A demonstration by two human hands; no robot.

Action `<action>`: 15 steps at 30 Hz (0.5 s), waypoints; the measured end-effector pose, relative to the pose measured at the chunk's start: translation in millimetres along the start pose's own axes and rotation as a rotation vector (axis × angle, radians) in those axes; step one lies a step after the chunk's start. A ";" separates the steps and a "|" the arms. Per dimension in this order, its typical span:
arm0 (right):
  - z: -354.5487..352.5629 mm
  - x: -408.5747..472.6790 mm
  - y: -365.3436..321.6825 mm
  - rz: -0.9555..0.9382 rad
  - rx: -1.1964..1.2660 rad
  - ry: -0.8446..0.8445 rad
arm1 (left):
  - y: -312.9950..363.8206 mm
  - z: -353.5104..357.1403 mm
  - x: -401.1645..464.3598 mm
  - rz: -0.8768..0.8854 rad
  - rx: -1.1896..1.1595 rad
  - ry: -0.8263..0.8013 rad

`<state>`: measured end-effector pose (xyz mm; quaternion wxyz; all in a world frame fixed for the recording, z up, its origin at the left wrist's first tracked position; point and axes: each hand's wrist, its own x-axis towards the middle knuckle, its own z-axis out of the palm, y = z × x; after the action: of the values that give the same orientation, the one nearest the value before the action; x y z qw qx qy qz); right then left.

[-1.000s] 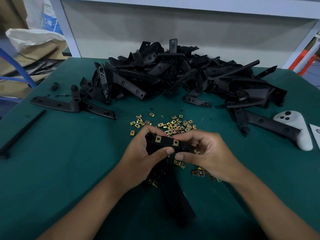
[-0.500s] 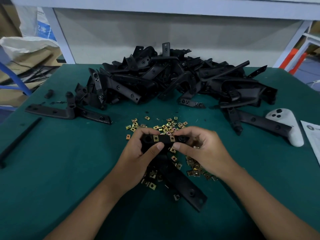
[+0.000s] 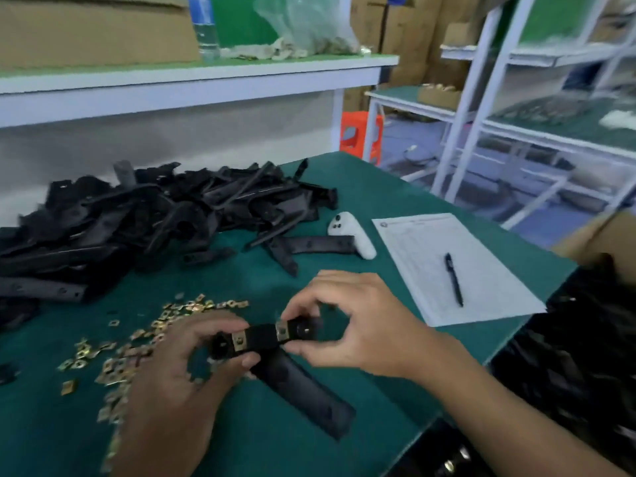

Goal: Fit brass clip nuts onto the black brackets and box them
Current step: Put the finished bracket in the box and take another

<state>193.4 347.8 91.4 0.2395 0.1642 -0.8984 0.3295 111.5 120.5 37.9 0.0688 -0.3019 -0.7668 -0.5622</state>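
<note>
Honestly, this bracket (image 3: 272, 342) looks done: two brass clips (image 3: 281, 331) sit on its top bar, held just above the table (image 3: 395, 201). Left hand (image 3: 172, 383) pinches the left end, right hand (image 3: 358, 325) pinches the right end. Plenty left though, with a big pile (image 3: 144, 218) of bare brackets behind and loose clips (image 3: 137, 342) scattered beside the left hand. A box (image 3: 599, 235) at the right edge holds dark parts, probably finished ones, too blurry to be sure.

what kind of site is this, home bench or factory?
Likely a factory assembly bench: a big pile of identical black brackets, loose brass clip nuts on the green table, a printed form, and white racking with cartons behind.
</note>
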 end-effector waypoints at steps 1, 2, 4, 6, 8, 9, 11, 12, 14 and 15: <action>-18.1 -21.7 -0.8 0.036 -0.047 0.045 | 13.3 22.7 1.4 0.088 0.004 -0.040; -35.8 -44.7 -1.7 0.080 -0.093 0.087 | 26.7 46.8 0.5 0.176 0.005 -0.080; -71.6 -94.1 -3.1 0.182 -0.178 0.154 | 54.5 96.2 -5.2 0.295 -0.036 -0.168; -102.1 -142.9 -6.7 0.304 -0.243 0.225 | 79.4 141.6 -16.1 0.287 -0.131 -0.289; -125.6 -186.3 -14.4 0.418 -0.283 0.276 | 99.0 181.6 -29.2 0.264 -0.191 -0.389; -134.8 -204.9 -18.5 0.464 -0.311 0.305 | 106.6 199.3 -35.9 0.263 -0.204 -0.442; -146.9 -237.1 -24.1 0.553 -0.365 0.389 | 119.6 227.0 -47.8 0.288 -0.196 -0.560; -148.9 -249.7 -24.5 0.599 -0.419 0.450 | 123.9 236.4 -52.5 0.312 -0.180 -0.604; -148.6 -268.5 -20.9 0.713 -0.528 0.583 | 129.4 245.2 -55.4 0.370 -0.139 -0.626; -148.1 -276.8 -16.9 0.735 -0.549 0.665 | 130.0 243.2 -52.9 0.407 -0.119 -0.588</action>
<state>478.9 472.8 50.0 0.4129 -0.3403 -0.8255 0.1794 281.4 344.0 33.9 -0.0618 -0.6005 -0.6441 -0.4698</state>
